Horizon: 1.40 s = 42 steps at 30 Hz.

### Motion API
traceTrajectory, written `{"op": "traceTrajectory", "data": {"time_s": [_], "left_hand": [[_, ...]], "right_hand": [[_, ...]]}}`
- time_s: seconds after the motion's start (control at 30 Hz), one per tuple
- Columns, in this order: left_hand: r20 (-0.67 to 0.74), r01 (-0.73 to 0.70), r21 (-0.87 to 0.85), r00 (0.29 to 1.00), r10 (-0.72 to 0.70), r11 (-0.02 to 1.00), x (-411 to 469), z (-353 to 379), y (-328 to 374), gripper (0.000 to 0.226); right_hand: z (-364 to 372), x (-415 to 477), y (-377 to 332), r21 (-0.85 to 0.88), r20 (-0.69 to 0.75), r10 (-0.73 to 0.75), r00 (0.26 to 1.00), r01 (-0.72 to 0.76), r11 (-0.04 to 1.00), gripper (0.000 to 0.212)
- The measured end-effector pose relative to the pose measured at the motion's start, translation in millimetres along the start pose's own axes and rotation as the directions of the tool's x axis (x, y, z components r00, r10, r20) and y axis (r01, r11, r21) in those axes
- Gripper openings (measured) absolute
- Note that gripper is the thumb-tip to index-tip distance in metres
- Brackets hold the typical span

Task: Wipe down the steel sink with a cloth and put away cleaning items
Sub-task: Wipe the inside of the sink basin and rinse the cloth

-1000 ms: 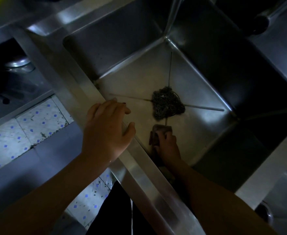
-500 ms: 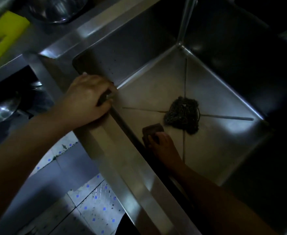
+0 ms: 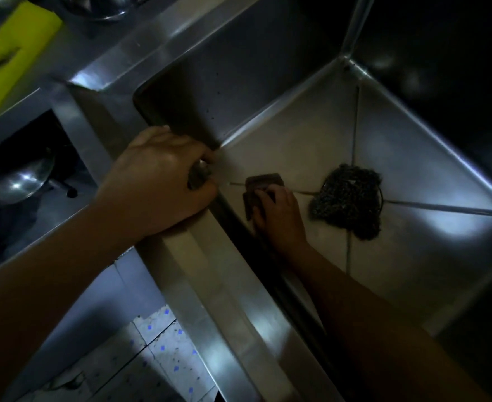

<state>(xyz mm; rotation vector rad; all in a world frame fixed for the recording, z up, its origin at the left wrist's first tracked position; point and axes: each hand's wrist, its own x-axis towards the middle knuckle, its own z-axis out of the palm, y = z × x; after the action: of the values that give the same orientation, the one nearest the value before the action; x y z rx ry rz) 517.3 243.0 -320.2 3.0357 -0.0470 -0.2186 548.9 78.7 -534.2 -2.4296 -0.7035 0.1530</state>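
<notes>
Sink (image 3: 233,285) rim, near side: gripped by the left hand (image 3: 157,187), fingers curled over the edge. On the sink floor by the near wall, a dark scrub pad (image 3: 263,182) is held down under the curled fingers of the right hand (image 3: 279,219). Pad judged light, soft, compressible; best taken across its sides. Beyond it a wire scourer (image 3: 347,198) lies at sink centre. A yellow cloth (image 3: 12,53) is seen beyond the sink's far-left corner.

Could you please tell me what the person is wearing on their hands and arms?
The left hand and right hand are ungloved, and both forearms are bare, with no sleeves, watch or bracelet in view. Rings cannot be told in the dim light.
</notes>
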Motion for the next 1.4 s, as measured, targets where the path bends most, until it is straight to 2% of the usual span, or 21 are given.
{"op": "traceTrajectory", "data": {"time_s": [0.1,0.27,0.43,0.5,0.57,0.67,0.73,0.83,0.9,0.97,1.03,1.17,1.27,1.33,1.4], "left_hand": [[-0.011,0.016,-0.008,1.0,-0.016,1.0,0.1,-0.5,0.7,0.051],[-0.027,0.047,0.005,0.999,-0.047,0.999,-0.5,-0.8,4.0,0.048],[-0.016,0.062,-0.016,0.998,-0.062,0.998,-1.9,-1.0,4.2,0.044],[-0.012,0.074,-0.029,0.997,-0.075,0.997,-1.9,0.6,3.7,0.04],[-0.019,0.074,-0.034,0.997,-0.075,0.997,-1.3,2.8,2.7,0.042],[-0.012,0.073,-0.026,0.997,-0.073,0.997,-0.5,3.3,1.9,0.05],[-0.013,0.066,-0.017,0.998,-0.066,0.998,0.7,3.1,2.4,0.049],[-0.018,0.084,-0.023,0.996,-0.085,0.996,0.4,1.9,4.6,0.046],[-0.017,0.097,-0.028,0.995,-0.098,0.995,0.1,1.5,4.8,0.047],[-0.024,0.098,-0.033,0.995,-0.099,0.995,-0.4,1.8,3.4,0.048],[-0.025,0.101,-0.039,0.994,-0.102,0.994,-0.2,1.8,2.6,0.048],[-0.009,0.116,-0.041,0.993,-0.117,0.992,-0.5,1.0,4.3,0.047],[0.003,0.123,-0.041,0.992,-0.123,0.992,-1.0,0.8,4.7,0.04],[-0.003,0.115,-0.038,0.993,-0.115,0.993,-0.7,0.4,4.0,0.04],[0.0,0.093,-0.048,0.996,-0.093,0.995,0.2,0.4,4.3,0.046]], "right_hand": [[-3.2,-10.5,3.0,0.018,-0.011,0.011,1.0,-0.011,1.0,0.036],[-2.3,-46.8,6.9,-0.016,0.008,-0.082,0.997,0.082,0.996,0.043],[3.9,-29.4,4.0,0.033,0.022,-0.311,0.95,0.31,0.95,0.038],[11.1,-10.2,-0.9,0.074,0.031,-0.349,0.936,0.346,0.935,0.032],[17.1,11.4,-8.9,0.091,0.082,-0.336,0.938,0.329,0.94,0.028],[26.8,37.6,-20.8,0.125,0.243,-0.166,0.956,0.139,0.982,0.032],[31.4,52.8,-29.6,0.179,0.21,-0.113,0.971,0.075,0.981,0.027],[26.7,71.2,-40.2,0.101,0.05,-0.069,0.996,0.064,0.993,0.02],[26.8,76.4,-42.4,0.125,0.065,-0.027,0.997,0.019,0.992,0.011],[30.9,77.7,-37.6,0.108,0.106,-0.053,0.993,0.041,0.993,0.026],[28.4,81.9,-30.5,0.082,0.059,-0.015,0.998,0.01,0.997,0.035],[19.1,74.6,-18.3,-0.024,0.048,0.026,0.998,-0.025,0.999,0.037],[17.6,52.6,-14.6,0.008,0.006,0.021,1.0,-0.021,1.0,0.029],[18.7,47.0,-18.4,0.077,0.07,-0.007,0.998,0.001,0.997,0.027],[21.5,47.1,-25.7,0.16,0.218,-0.03,0.975,-0.005,0.987,0.033]]}}
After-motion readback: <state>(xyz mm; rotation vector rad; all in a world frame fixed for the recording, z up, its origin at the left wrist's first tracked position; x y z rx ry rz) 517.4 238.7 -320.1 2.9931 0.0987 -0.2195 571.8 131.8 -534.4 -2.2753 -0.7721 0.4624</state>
